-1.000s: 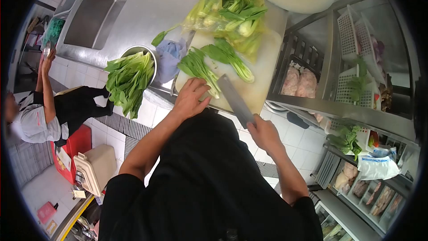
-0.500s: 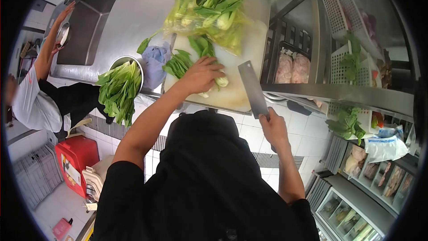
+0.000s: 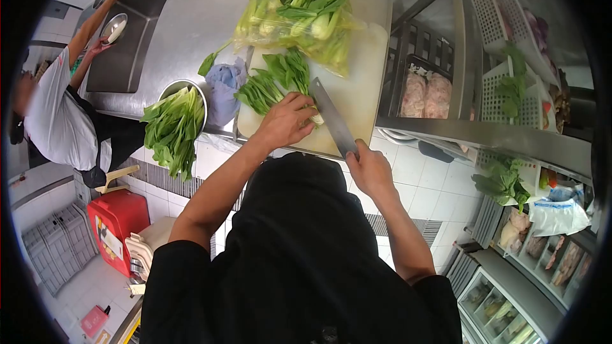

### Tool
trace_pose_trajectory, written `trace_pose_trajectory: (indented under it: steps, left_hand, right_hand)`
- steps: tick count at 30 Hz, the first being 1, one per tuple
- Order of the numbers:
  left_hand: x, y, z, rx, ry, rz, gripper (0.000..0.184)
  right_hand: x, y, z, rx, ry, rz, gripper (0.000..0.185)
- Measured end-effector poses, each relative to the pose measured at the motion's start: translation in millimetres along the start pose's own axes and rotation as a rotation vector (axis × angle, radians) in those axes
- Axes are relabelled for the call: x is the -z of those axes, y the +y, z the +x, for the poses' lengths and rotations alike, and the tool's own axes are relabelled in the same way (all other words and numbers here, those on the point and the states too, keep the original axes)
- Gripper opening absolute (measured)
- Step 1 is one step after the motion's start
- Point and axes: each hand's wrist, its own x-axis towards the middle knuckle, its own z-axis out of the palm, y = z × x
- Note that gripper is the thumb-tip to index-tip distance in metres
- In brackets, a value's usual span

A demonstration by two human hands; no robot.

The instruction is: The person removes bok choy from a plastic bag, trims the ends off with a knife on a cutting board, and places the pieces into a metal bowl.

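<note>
My left hand (image 3: pixel 289 120) is closed over the pale stem ends of some leafy greens (image 3: pixel 262 89), pressing them on the white cutting board (image 3: pixel 363 99). My right hand (image 3: pixel 368 165) grips the handle of a cleaver (image 3: pixel 333 116). Its broad blade slants up and left over the board, beside the stems and close to my left fingertips. Behind the greens lies a yellow plastic bag (image 3: pixel 255 22) full of more greens. To the left, a metal bowl (image 3: pixel 203 95) holds a heap of leafy greens (image 3: pixel 172 130), next to a crumpled bluish cloth (image 3: pixel 224 92).
A co-worker (image 3: pixel 57 108) stands at the sink (image 3: pixel 121 67) on the left, holding a small bowl (image 3: pixel 115 28). To the right, a metal shelf edge (image 3: pixel 484 132) borders a tray of meat (image 3: pixel 425 92) and white baskets (image 3: pixel 500 92). A red bin (image 3: pixel 118 223) stands lower left.
The cleaver has moved left, from the board's right side to the stems by my left hand. The co-worker's raised arm has shifted toward the tap, and the small bowl has moved right over the sink.
</note>
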Motion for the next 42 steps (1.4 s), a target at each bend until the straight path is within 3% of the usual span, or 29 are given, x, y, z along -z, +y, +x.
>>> trace_pose_trajectory:
  steps: [7,13,20,23,26,27,29,32,35,42]
  left_hand:
    - [-5.3,-4.4,0.9,0.006,0.018,-0.022,0.027]
    - [-10.7,-7.3,-7.0,0.018,0.046,-0.02,0.027]
    - [7.0,-2.4,-21.3,0.04,0.038,-0.058,0.029]
    - [39.0,-16.4,-25.7,0.002,0.128,-0.04,0.033]
    - [81.4,-35.2,-23.3,-0.132,-0.095,0.233,0.038]
    - [84.5,-38.8,-21.2,-0.144,-0.103,0.237,0.038]
    - [87.3,-43.8,-14.3,-0.215,-0.345,0.311,0.037]
    - [60.4,-59.8,-7.2,-0.255,-0.451,0.267,0.04]
    - [56.6,-43.0,19.3,-0.169,-0.459,0.257,0.051]
    - [66.7,-31.6,49.9,-0.332,-0.399,0.405,0.071]
  right_hand:
    - [6.0,-11.5,12.8,0.015,-0.047,-0.123,0.022]
    - [-31.9,-40.8,100.6,0.151,0.003,-0.15,0.022]
    - [17.6,2.1,28.3,0.048,-0.173,-0.191,0.028]
    - [33.4,22.4,-4.4,0.002,-0.046,-0.027,0.03]
    - [39.9,34.4,-22.9,-0.186,0.1,0.251,0.03]
    - [37.8,40.6,-26.7,-0.191,0.109,0.261,0.03]
    - [27.0,57.2,-28.7,-0.187,0.188,0.303,0.028]
    - [12.9,63.7,-39.2,-0.24,0.183,0.342,0.029]
    - [1.9,62.5,-49.1,-0.302,0.172,0.399,0.031]
    - [-7.3,67.6,-55.3,-0.347,0.168,0.393,0.035]
